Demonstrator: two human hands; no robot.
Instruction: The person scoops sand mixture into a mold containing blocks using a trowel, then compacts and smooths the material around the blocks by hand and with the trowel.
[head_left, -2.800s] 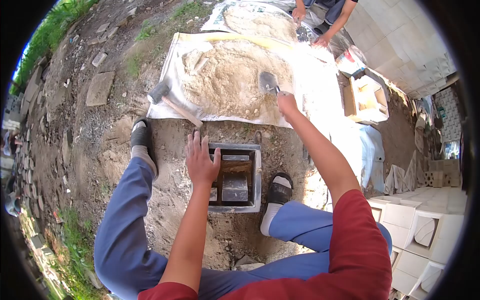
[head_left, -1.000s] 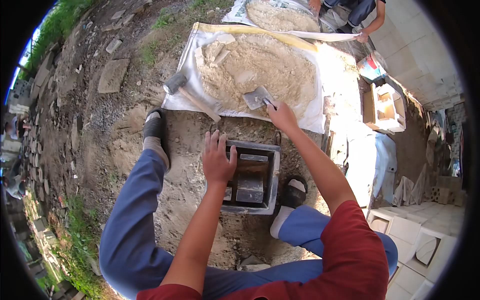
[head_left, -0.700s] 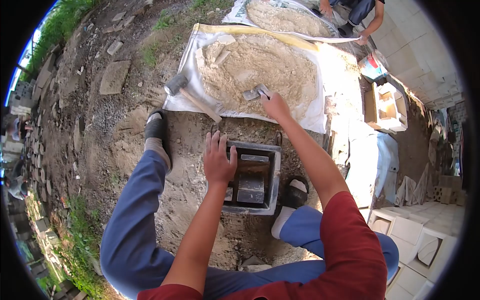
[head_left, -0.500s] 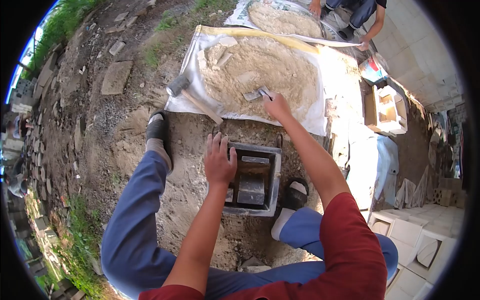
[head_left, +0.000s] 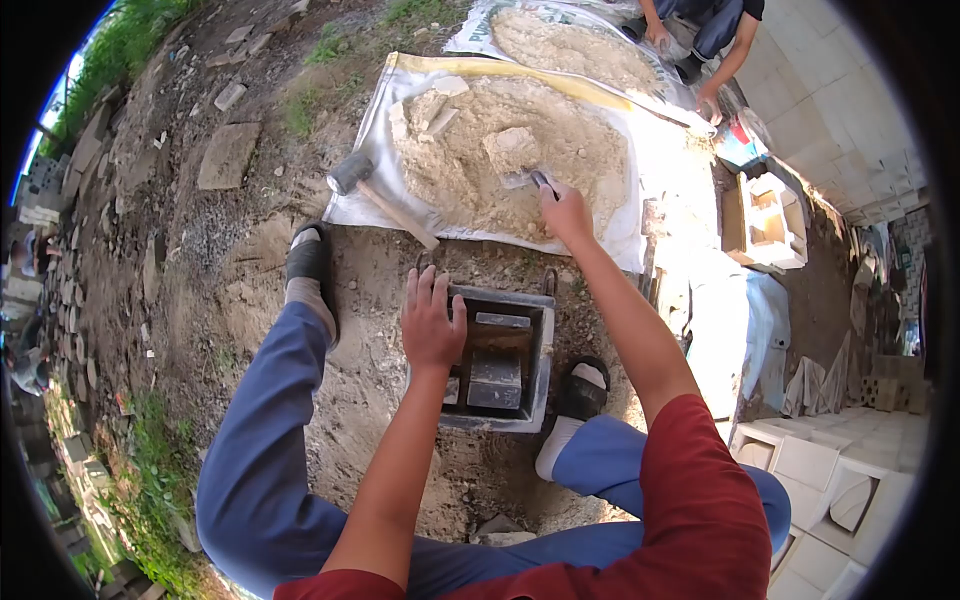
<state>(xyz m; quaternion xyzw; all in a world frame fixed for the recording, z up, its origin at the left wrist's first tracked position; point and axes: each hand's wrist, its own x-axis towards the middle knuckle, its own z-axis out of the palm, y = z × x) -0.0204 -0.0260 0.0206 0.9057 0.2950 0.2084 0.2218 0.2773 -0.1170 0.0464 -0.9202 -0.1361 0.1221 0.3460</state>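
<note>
My right hand [head_left: 568, 215] is closed round the dark handle of a trowel [head_left: 517, 180], whose blade is at a pile of sandy mix [head_left: 590, 130]. A lump of the mix stands just beyond the blade. The pile lies on a white sack sheet [head_left: 385, 185]. With fingers spread, my left hand [head_left: 434, 325] rests on the left rim of a dark metal block mould [head_left: 545, 370]. Inside the mould are rectangular core pieces; part of its left side is hidden by my hand. A mallet [head_left: 350, 174] with a wooden handle lies across the sheet's near left edge.
Another person's hand [head_left: 710, 104] is at the far right by a second sheet of mix [head_left: 570, 45]. A bucket [head_left: 740, 145] and a hollow block [head_left: 775, 225] stand to the right. Pale blocks [head_left: 820, 480] are stacked at lower right; a flat stone [head_left: 228, 157] lies left.
The trowel blade has dug into the mix, and a lump is now raised beyond it. My left hand stays on the mould. The other person's hands have shifted slightly.
</note>
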